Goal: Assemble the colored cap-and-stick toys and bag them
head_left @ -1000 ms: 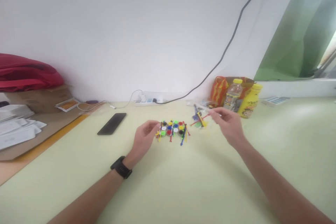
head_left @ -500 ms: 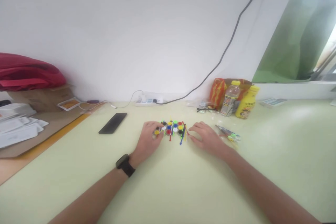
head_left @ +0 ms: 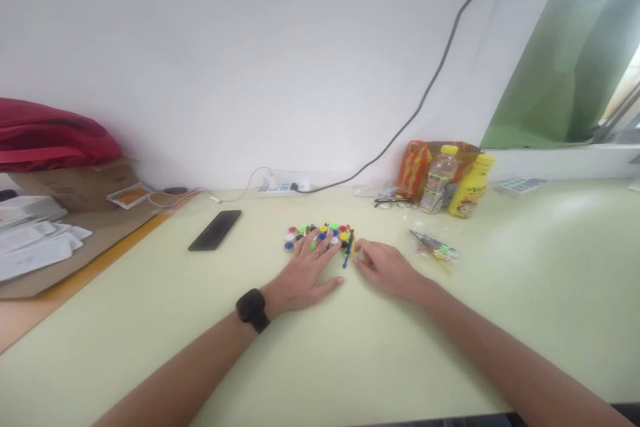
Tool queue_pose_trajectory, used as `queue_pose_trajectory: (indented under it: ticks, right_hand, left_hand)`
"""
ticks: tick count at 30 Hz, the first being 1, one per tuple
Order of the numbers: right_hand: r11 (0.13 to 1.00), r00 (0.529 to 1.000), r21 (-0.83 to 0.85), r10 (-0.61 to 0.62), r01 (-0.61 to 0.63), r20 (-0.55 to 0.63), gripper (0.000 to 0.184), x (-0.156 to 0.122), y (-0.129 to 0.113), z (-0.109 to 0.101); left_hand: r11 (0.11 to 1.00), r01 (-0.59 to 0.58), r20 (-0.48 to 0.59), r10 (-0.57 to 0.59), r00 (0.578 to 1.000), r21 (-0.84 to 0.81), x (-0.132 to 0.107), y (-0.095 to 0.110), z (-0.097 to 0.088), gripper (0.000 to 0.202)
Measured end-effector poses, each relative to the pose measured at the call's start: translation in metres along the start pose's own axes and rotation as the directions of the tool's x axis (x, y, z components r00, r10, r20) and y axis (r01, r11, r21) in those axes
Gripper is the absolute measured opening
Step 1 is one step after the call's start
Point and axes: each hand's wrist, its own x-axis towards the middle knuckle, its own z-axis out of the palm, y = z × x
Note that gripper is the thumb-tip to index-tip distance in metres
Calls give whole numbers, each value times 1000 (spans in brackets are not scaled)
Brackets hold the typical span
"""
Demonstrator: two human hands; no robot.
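Several round coloured pieces like small bottle caps (head_left: pixel 289 246) lie in a cluster on the table, with thin coloured arrow-tipped sticks among them. My left hand (head_left: pixel 311 273) is spread palm down over the cluster, fingers apart, hiding its middle part. A dark watch (head_left: pixel 253 309) sits on that wrist. At the cluster's right side stands a blue stick (head_left: pixel 346 255) beside yellow and red ones. My right hand (head_left: pixel 384 268) rests just right of these sticks, fingers bent and thumb a little apart from the forefinger. Its fingertips are at the sticks; a grip does not show.
A clear bag with coloured pieces (head_left: pixel 436 250) lies right of my right hand. Behind it stand a clear bottle (head_left: pixel 440 179), a yellow bottle (head_left: pixel 471 187) and glasses (head_left: pixel 393 203). A black phone (head_left: pixel 215 231) lies left. A power strip (head_left: pixel 283 189) is at the wall.
My left hand has moved from the cluster's left end to lie spread over its middle, uncovering caps at the left. My right hand has shifted slightly left, close to the sticks.
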Motion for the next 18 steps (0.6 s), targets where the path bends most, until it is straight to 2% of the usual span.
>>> queue_pose_trajectory:
  ticks: [4,9,13,18]
  right_hand:
    - [998,998,5,67,-67,5,19,1,-5,2]
    - [997,999,-65,43,-41,19,22,2,-6,8]
    - [991,999,-135,5,0,38,25,4,-6,9]
    - [977,998,-207,64,-57,26,31,5,-5,5]
  left_hand:
    - [998,-21,-12,20,1000,-59,1,0,-2,76]
    - [996,-34,-123,23,992,-84,2,0,0,55]
    - [998,-26,-139,17,990,-62,3,-2,2,44]
    - [992,-60,-169,40,985,-115,5,0,0,18]
